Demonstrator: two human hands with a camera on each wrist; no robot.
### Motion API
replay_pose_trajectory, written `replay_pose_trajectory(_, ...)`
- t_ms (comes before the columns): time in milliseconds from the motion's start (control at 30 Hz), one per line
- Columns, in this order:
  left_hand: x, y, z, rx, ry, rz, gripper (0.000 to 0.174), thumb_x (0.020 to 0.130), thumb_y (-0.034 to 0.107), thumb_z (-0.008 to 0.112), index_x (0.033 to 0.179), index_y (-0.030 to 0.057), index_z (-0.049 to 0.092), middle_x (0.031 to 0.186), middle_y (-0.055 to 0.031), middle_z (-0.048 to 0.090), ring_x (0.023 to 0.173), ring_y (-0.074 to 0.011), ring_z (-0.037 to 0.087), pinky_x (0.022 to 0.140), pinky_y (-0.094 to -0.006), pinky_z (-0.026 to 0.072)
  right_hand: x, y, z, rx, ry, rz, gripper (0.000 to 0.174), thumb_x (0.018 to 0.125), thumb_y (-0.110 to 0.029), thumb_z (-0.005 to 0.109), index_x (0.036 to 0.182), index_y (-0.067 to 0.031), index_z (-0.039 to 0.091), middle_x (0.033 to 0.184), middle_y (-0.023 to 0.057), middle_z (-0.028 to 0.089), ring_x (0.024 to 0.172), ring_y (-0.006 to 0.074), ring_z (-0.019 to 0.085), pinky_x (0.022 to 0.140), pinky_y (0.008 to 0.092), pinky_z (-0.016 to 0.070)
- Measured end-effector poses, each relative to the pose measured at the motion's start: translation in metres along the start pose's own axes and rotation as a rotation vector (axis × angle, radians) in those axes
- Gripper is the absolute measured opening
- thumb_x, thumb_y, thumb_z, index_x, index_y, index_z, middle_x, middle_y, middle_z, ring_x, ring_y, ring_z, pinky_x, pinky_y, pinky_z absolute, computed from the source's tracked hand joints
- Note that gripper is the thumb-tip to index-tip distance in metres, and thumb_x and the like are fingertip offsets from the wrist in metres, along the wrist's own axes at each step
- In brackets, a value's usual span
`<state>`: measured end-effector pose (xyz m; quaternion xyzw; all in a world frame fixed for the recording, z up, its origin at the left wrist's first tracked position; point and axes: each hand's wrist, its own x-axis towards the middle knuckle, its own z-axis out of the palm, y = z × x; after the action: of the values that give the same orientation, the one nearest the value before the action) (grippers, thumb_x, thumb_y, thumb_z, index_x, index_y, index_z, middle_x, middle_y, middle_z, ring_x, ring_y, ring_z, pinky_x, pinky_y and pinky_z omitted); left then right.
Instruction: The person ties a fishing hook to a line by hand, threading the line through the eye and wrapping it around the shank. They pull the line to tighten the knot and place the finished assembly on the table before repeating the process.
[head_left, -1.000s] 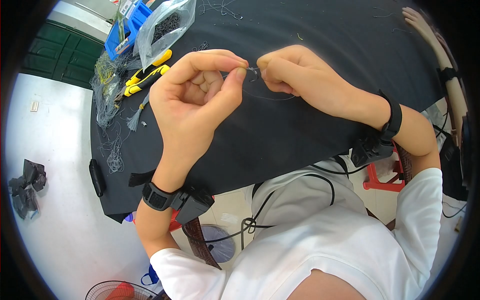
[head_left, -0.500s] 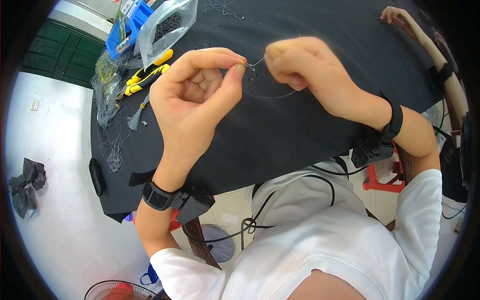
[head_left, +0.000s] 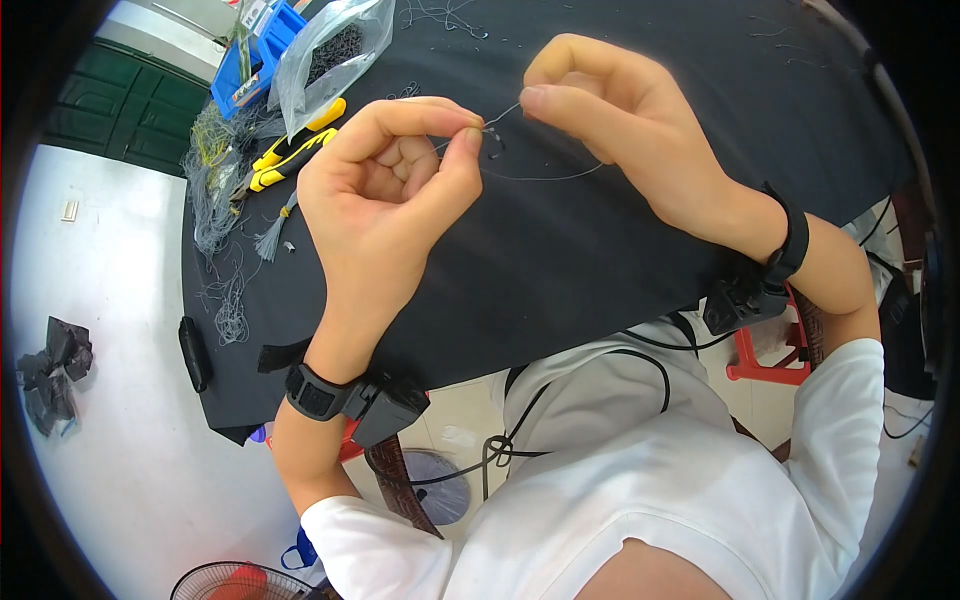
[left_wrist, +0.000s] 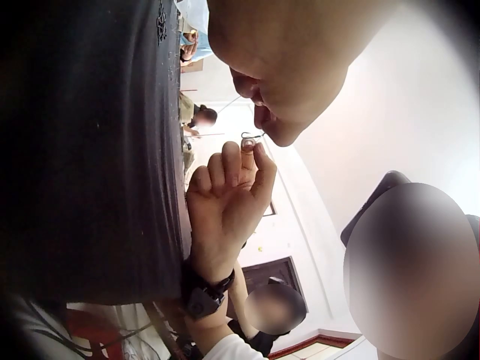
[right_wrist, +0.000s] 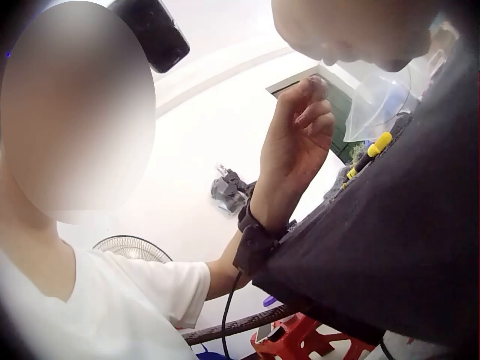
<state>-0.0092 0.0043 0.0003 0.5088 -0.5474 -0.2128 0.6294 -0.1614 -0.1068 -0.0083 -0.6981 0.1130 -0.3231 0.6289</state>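
Note:
In the head view my left hand point(head_left: 375, 200) pinches a thin grey fishing line between thumb and index fingertip, its other fingers curled into the palm. A small dark fish hook point(head_left: 496, 145) hangs right beside those fingertips. My right hand point(head_left: 635, 130) is up and to the right, pinching the same fishing line point(head_left: 503, 114) between thumb and forefinger; a short stretch runs between the hands. Below, a slack loop of line curves toward the right palm. The left wrist view also shows the hook point(left_wrist: 246, 136), in front of the far hand's fingertips.
On the black-covered table point(head_left: 560, 260) at the left lie yellow-handled pliers point(head_left: 292, 160), a tied line bundle point(head_left: 276, 230) and tangled line point(head_left: 230, 310). A clear bag point(head_left: 330, 60) of dark small items stands by a blue bin point(head_left: 255, 55). Line scraps point(head_left: 445, 18) lie at the back.
My right hand has drawn away from the left, up the view, and its fingers have loosened from a fist to a pinch. More line shows between the hands. My left hand barely moved.

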Motion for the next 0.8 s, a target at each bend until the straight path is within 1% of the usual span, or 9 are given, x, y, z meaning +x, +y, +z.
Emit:
replay_pose_trajectory(67, 0.0, 0.001, 0.001, -0.008, 0.008, -0.001, 0.012, 0.075, -0.009, 0.062, 0.086, -0.0039, 0.062, 0.066, 0.0051, 0.053, 0.051, 0.0032, 0.034, 0.048, -0.0124, 0.0262, 0.0, 0.003, 0.001, -0.003, 0.001, 0.051, 0.013, 0.086, -0.016, 0.056, 0.082, -0.0043, 0.058, 0.055, -0.0093, 0.041, 0.05, -0.0016, 0.03, 0.044, 0.0192, 0.0217)
replay_pose_trajectory(167, 0.0, 0.003, 0.003, -0.019, 0.018, -0.004, 0.012, 0.075, -0.009, 0.061, 0.086, -0.0039, 0.061, 0.068, 0.0046, 0.054, 0.052, 0.0032, 0.034, 0.048, -0.0126, 0.0266, 0.002, 0.015, 0.002, -0.091, -0.074, 0.077, 0.013, 0.085, -0.016, 0.057, 0.081, -0.0039, 0.059, 0.055, -0.0077, 0.041, 0.05, -0.0004, 0.031, 0.045, 0.0201, 0.0233)
replay_pose_trajectory(267, 0.0, 0.003, 0.003, -0.028, 0.008, -0.022, 0.011, 0.077, -0.007, 0.061, 0.088, -0.0044, 0.061, 0.069, 0.0046, 0.054, 0.053, 0.0036, 0.036, 0.048, -0.0126, 0.0267, 0.001, 0.018, 0.005, -0.056, -0.168, 0.09, 0.014, 0.083, -0.016, 0.057, 0.079, -0.0029, 0.059, 0.055, -0.0063, 0.041, 0.051, 0.001, 0.032, 0.046, 0.0215, 0.0251)
replay_pose_trajectory(300, 0.0, 0.002, 0.003, -0.04, 0.013, -0.036, 0.01, 0.078, -0.006, 0.061, 0.088, -0.0046, 0.061, 0.068, 0.0047, 0.053, 0.053, 0.0037, 0.036, 0.048, -0.0126, 0.0266, 0.002, 0.02, 0.005, -0.038, -0.185, 0.078, 0.014, 0.082, -0.015, 0.056, 0.078, -0.002, 0.059, 0.055, -0.0054, 0.042, 0.051, 0.0019, 0.034, 0.047, 0.0217, 0.0267)
replay_pose_trajectory(400, 0.0, -0.001, 0.002, -0.024, 0.014, -0.073, 0.01, 0.081, -0.004, 0.061, 0.09, -0.0053, 0.06, 0.066, 0.0053, 0.052, 0.054, 0.0038, 0.038, 0.048, -0.0124, 0.0263, -0.001, 0.019, 0.007, -0.036, -0.197, 0.072, 0.013, 0.081, -0.013, 0.056, 0.074, -0.002, 0.058, 0.056, -0.0053, 0.041, 0.053, 0.0026, 0.035, 0.048, 0.0215, 0.0279)
replay_pose_trajectory(500, 0.001, -0.002, 0.001, 0.001, 0.017, -0.074, 0.01, 0.081, -0.003, 0.061, 0.091, -0.0055, 0.06, 0.064, 0.0059, 0.051, 0.053, 0.0036, 0.038, 0.048, -0.0123, 0.0259, -0.001, 0.015, 0.004, -0.111, -0.218, 0.035, 0.012, 0.077, -0.013, 0.057, 0.072, -0.0021, 0.058, 0.056, -0.0038, 0.04, 0.054, 0.0037, 0.036, 0.05, 0.0221, 0.0293)
replay_pose_trajectory(600, 0.002, -0.002, 0.0, 0.012, 0.03, -0.063, 0.01, 0.081, -0.003, 0.061, 0.091, -0.0055, 0.06, 0.063, 0.0062, 0.05, 0.053, 0.0034, 0.038, 0.048, -0.0124, 0.0258, -0.002, 0.014, 0.005, -0.283, -0.028, -0.258, 0.011, 0.075, -0.013, 0.06, 0.072, -0.003, 0.058, 0.056, -0.002, 0.039, 0.053, 0.0047, 0.035, 0.049, 0.0233, 0.0293)
replay_pose_trajectory(700, 0.002, -0.002, 0.0, 0.017, 0.039, -0.062, 0.011, 0.081, -0.004, 0.061, 0.091, -0.0054, 0.06, 0.063, 0.0064, 0.049, 0.053, 0.0034, 0.038, 0.048, -0.0123, 0.0258, -0.005, 0.0, 0.002, -0.502, -0.007, -0.349, 0.004, 0.077, -0.004, 0.06, 0.079, -0.0004, 0.061, 0.065, -0.0018, 0.05, 0.058, 0.0037, 0.037, 0.054, 0.0192, 0.0314)
replay_pose_trajectory(800, 0.001, -0.002, 0.0, 0.017, 0.042, -0.056, 0.011, 0.081, -0.004, 0.061, 0.091, -0.0053, 0.06, 0.062, 0.0064, 0.049, 0.053, 0.0032, 0.039, 0.048, -0.0123, 0.0262, -0.008, -0.004, 0.004, -0.494, 0.069, -0.322, 0.007, 0.075, -0.003, 0.062, 0.082, -0.0024, 0.063, 0.06, -0.0053, 0.045, 0.054, 0.0029, 0.03, 0.05, 0.0193, 0.0248)
